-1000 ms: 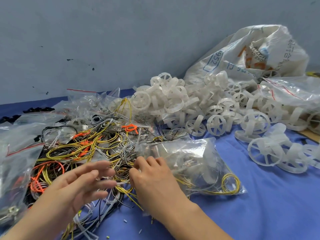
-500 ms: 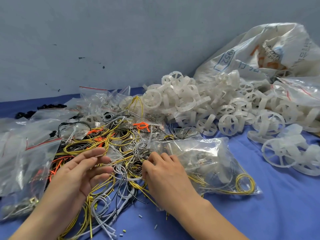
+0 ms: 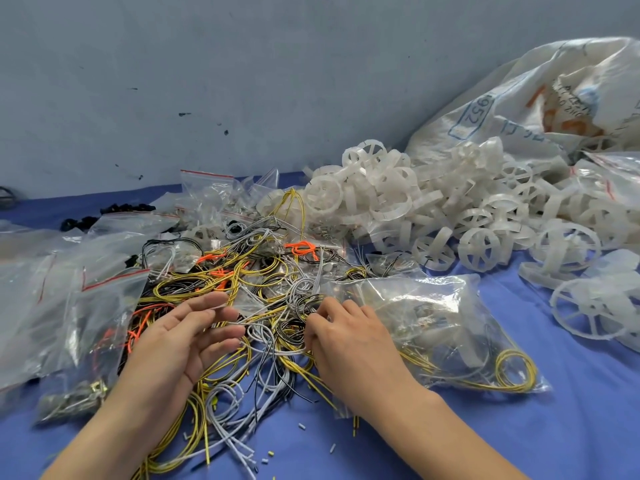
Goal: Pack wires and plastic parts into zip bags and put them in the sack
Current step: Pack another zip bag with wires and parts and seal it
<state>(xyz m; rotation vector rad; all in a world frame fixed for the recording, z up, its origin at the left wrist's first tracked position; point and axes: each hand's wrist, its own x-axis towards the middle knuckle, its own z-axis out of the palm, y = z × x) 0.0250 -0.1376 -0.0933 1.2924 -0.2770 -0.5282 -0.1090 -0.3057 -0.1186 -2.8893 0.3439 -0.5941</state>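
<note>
Yellow and grey wires [image 3: 242, 292] are heaped between the hands. The zip bag [image 3: 433, 327] mouth is pinched by the right hand [image 3: 349, 344] (left hand [image 3: 180, 344] loosely spread). One coil should be freed before being fed in.

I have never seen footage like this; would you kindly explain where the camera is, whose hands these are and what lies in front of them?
No machine here: a person wears a camera on the head, so you look down at their hands. On a blue cloth lie a tangle of wires, white plastic wheels, several zip bags and, far right, a sack. The left hand is open over the wires; the right hand curls its fingers at the mouth of a part-filled zip bag, apparently gripping it.
</note>
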